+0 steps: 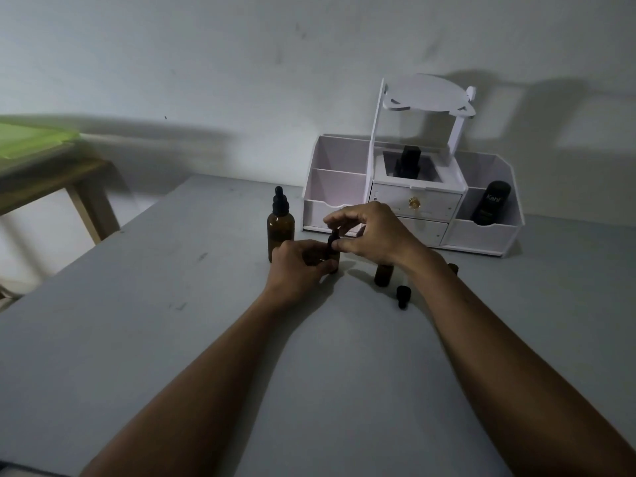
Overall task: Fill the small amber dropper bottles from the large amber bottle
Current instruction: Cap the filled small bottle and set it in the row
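Both hands, left hand (298,263) and right hand (370,232), clasp small dropper bottle (333,251).

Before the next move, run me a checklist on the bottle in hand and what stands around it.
1. Small amber dropper bottle steadied: ok, the left hand wraps it on the grey table.
2. Its black dropper cap gripped: ok, the right hand pinches it.
3. Cap fully tight or loose: cannot tell.
4. Large amber bottle upright and capped: ok, beside the left hand.
5. Second small bottle ready: ok, it stands uncapped under the right wrist.
6. Loose dropper cap safe: not ok, it lies close to the right forearm.
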Demonstrator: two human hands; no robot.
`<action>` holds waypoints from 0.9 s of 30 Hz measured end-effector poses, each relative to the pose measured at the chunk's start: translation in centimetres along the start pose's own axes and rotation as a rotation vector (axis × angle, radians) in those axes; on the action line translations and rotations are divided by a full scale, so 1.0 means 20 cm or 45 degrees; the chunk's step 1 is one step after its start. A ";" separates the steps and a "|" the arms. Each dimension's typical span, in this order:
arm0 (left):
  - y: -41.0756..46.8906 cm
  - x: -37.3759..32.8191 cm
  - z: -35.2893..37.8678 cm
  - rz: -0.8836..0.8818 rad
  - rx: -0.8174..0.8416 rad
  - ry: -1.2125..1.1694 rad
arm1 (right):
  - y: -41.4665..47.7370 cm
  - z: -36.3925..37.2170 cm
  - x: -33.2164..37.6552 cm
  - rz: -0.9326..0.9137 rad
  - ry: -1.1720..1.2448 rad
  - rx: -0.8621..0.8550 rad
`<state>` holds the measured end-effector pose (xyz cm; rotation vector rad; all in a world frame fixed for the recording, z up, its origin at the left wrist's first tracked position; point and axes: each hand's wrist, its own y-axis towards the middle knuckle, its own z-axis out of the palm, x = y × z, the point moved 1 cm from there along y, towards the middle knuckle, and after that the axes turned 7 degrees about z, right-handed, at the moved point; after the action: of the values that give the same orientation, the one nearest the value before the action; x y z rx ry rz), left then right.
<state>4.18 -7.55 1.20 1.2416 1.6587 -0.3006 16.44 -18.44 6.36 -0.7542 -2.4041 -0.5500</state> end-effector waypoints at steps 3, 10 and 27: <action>0.00 0.00 0.00 -0.009 0.002 0.008 | 0.00 0.01 0.00 0.002 -0.015 -0.012; 0.00 0.00 0.01 0.001 -0.010 0.018 | 0.00 0.01 0.00 -0.018 -0.005 -0.021; 0.01 0.01 0.02 -0.008 -0.027 0.020 | 0.01 0.02 0.00 0.005 -0.014 -0.107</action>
<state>4.50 -7.57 0.95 1.2256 1.6752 -0.2773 16.39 -18.11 6.00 -0.7995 -2.4015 -0.6501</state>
